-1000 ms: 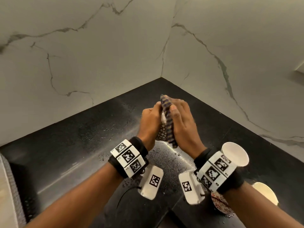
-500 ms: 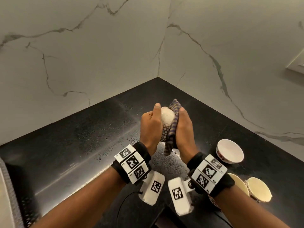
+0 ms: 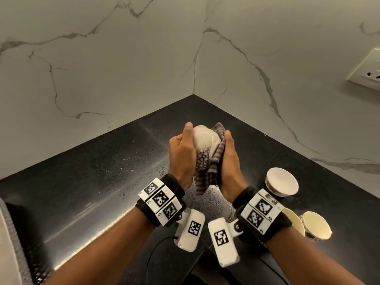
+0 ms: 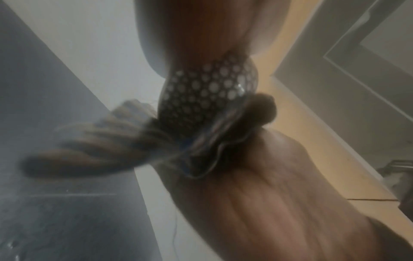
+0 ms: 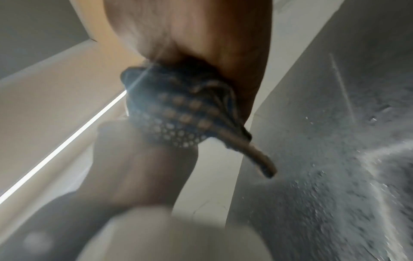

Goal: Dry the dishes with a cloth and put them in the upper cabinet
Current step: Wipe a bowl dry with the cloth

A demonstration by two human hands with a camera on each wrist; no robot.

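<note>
Left of frame: a wet black surface runs back to a corner of marble-veined wall; a grey mat edge shows at the lower left border. This stretch looks like the widest open room for setting a dish down.

Left hand: centre frame, raised above the surface, fingers curled round a bowl with a dotted outer wall. The bowl is tipped on its side with its pale base toward the head camera, likely so the outside can be wiped.

Cloth: a striped cloth is pressed against the bowl's right flank, its loose tail hanging between the two wrists, clear of the surface.

Right hand: palm and curled fingers hold the cloth tight to the bowl, opposite the left hand; the grip reads as mid-wipe, drying not yet finished.

Lower right: three more bowls wait on the surface, one white bowl upright just beside the right wrist, two cream bowls nearer the bottom edge, partly hidden by the forearm. A careless elbow could knock them.

Far right: a wall socket at the frame's border.

Upper cabinet: not seen in the head view.
</note>
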